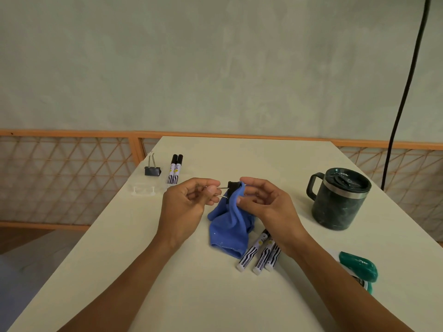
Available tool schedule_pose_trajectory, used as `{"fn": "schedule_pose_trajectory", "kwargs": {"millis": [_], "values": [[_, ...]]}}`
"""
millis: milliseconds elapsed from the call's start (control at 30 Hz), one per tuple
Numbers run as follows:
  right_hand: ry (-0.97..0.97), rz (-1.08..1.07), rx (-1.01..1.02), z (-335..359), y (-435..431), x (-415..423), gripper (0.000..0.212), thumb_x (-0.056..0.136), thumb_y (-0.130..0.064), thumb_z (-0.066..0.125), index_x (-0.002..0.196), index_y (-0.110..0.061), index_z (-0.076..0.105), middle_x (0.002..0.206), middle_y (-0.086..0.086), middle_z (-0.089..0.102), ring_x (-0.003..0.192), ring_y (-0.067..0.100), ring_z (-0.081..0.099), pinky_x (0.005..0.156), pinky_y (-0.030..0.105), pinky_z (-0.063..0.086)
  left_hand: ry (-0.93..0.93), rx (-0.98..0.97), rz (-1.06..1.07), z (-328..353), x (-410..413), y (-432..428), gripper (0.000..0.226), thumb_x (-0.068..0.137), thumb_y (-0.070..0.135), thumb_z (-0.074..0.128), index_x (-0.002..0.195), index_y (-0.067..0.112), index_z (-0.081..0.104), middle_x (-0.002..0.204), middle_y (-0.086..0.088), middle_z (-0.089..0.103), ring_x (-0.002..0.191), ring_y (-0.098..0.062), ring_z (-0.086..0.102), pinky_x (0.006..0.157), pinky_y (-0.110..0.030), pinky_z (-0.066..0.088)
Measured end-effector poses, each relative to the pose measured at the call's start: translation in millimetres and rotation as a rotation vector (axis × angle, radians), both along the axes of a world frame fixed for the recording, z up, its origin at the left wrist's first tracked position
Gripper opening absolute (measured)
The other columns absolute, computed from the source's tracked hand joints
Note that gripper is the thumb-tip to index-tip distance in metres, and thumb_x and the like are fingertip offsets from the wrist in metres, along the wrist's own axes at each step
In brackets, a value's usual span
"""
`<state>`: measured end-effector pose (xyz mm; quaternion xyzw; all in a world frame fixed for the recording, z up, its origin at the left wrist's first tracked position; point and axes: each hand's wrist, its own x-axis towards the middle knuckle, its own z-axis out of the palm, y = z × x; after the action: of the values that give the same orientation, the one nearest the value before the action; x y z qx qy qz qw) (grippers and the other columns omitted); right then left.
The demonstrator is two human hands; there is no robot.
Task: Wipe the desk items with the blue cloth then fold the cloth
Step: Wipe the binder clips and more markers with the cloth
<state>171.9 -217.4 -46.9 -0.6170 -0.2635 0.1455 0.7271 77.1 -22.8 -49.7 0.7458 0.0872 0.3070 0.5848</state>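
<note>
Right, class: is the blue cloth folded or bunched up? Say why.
Bunched, not folded. The blue cloth drapes in loose creases from the right hand, wrapped round the binder clip that the left hand holds.

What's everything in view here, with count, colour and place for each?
table: one, cream, fills lower view
cloth: one, blue, centre, draped over held clip
clips: two, black; one held, one standing far left
markers: five, white with black stripes; two far left, three by right forearm
mug: one, dark green, lidded, right
green thing: count unclear, right edge, partly behind forearm
plastic piece: one, clear, left edge
cable: one, black, hanging at right
left hand: pinches clip's wire handles
right hand: holds cloth against clip
</note>
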Motion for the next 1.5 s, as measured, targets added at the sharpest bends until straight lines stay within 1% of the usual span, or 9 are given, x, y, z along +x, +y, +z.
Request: {"fn": "schedule_pose_trajectory", "kwargs": {"millis": [167, 467, 600, 767, 967, 1133, 1267, 1367, 1500], "values": [[0.004, -0.028, 0.031, 0.2, -3.3, 0.4, 0.04, 0.088, -0.006, 0.083, 0.125, -0.018, 0.072, 0.113, 0.005, 0.079, 0.103, 0.024, 0.077, 0.086, 0.028, 0.061, 0.013, -0.022, -0.028, 1.9, -0.5, 2.9, 0.018, 0.098, 0.026, 0.079, 0.116, 0.022, 0.08, 0.101, 0.004, 0.083, 0.09, -0.02, 0.08, 0.088, -0.03, 0.063], [-0.034, -0.017, 0.026, 1.9, 0.3, -2.6, 0.035, 0.092, -0.003, 0.079, 0.124, -0.013, 0.069, 0.113, 0.002, 0.079, 0.103, 0.023, 0.077, 0.087, 0.029, 0.062, -0.032, -0.019, 0.026, 6.7, -0.9, 8.2, 0.019, 0.09, 0.022, 0.085, 0.109, 0.019, 0.082, 0.094, 0.002, 0.083, 0.086, -0.021, 0.08, 0.082, -0.026, 0.064], [-0.019, -0.037, 0.019, -0.1, -0.4, -2.7, 0.033, 0.094, -0.005, 0.077, 0.124, -0.014, 0.069, 0.112, 0.001, 0.079, 0.1, 0.018, 0.078, 0.083, 0.027, 0.061, -0.028, -0.111, -0.011, 5.9, -0.5, 2.8, 0.022, 0.091, 0.024, 0.085, 0.113, 0.019, 0.081, 0.1, 0.0, 0.083, 0.091, -0.021, 0.08, 0.085, -0.026, 0.063], [0.017, -0.082, 0.043, -3.3, -2.4, 1.1, 0.029, 0.098, -0.008, 0.075, 0.125, -0.017, 0.07, 0.114, 0.004, 0.079, 0.103, 0.027, 0.077, 0.086, 0.035, 0.064, 0.026, -0.19, -0.042, 2.4, 0.3, -3.4, 0.031, 0.086, 0.034, 0.087, 0.114, 0.022, 0.081, 0.105, 0.003, 0.083, 0.097, -0.018, 0.08, 0.091, -0.031, 0.064], [-0.019, -0.08, 0.013, -5.1, 1.6, -3.6, 0.025, 0.097, -0.01, 0.076, 0.12, -0.017, 0.069, 0.111, 0.001, 0.08, 0.103, 0.023, 0.077, 0.091, 0.042, 0.064, 0.022, -0.122, -0.029, -0.2, 1.4, -13.8, 0.013, 0.091, 0.03, 0.085, 0.101, 0.022, 0.085, 0.095, 0.005, 0.083, 0.084, -0.005, 0.075, 0.078, -0.018, 0.056], [-0.216, -0.234, -0.147, -14.5, 0.5, 6.1, 0.02, 0.095, -0.023, 0.081, 0.112, -0.029, 0.074, 0.109, -0.013, 0.078, 0.105, 0.008, 0.075, 0.093, 0.039, 0.064, -0.015, -0.05, 0.095, 1.9, 3.3, 14.7, 0.012, 0.094, 0.033, 0.083, 0.101, 0.024, 0.083, 0.086, 0.007, 0.08, 0.076, -0.008, 0.071, 0.074, -0.02, 0.056], [-0.468, -0.247, -0.341, -20.0, -4.2, 12.6, 0.024, 0.103, -0.024, 0.071, 0.123, -0.036, 0.075, 0.13, -0.027, 0.07, 0.114, -0.002, 0.068, 0.101, 0.03, 0.058, 0.041, 0.166, 0.257, -4.9, 4.5, 49.2, 0.014, 0.099, 0.036, 0.076, 0.101, 0.022, 0.079, 0.09, 0.015, 0.077, 0.086, 0.002, 0.069, 0.075, -0.008, 0.048], [-0.693, -0.303, -0.491, -23.1, -7.5, 16.4, 0.027, 0.105, -0.023, 0.066, 0.128, -0.034, 0.074, 0.137, -0.023, 0.068, 0.123, 0.001, 0.064, 0.106, 0.032, 0.054, 0.058, 0.282, 0.319, -13.2, 5.7, 69.9, 0.014, 0.103, 0.033, 0.071, 0.104, 0.02, 0.075, 0.102, 0.013, 0.075, 0.096, -0.001, 0.066, 0.07, -0.005, 0.043], [-0.842, -0.368, -0.614, -22.4, -9.8, 13.9, 0.033, 0.104, -0.024, 0.063, 0.135, -0.031, 0.069, 0.134, -0.015, 0.071, 0.116, 0.013, 0.069, 0.098, 0.037, 0.058, 0.029, 0.397, 0.333, -15.8, 1.7, 92.3, 0.008, 0.103, 0.03, 0.072, 0.104, 0.023, 0.076, 0.106, 0.014, 0.074, 0.095, -0.006, 0.065, 0.074, -0.02, 0.046]]}}
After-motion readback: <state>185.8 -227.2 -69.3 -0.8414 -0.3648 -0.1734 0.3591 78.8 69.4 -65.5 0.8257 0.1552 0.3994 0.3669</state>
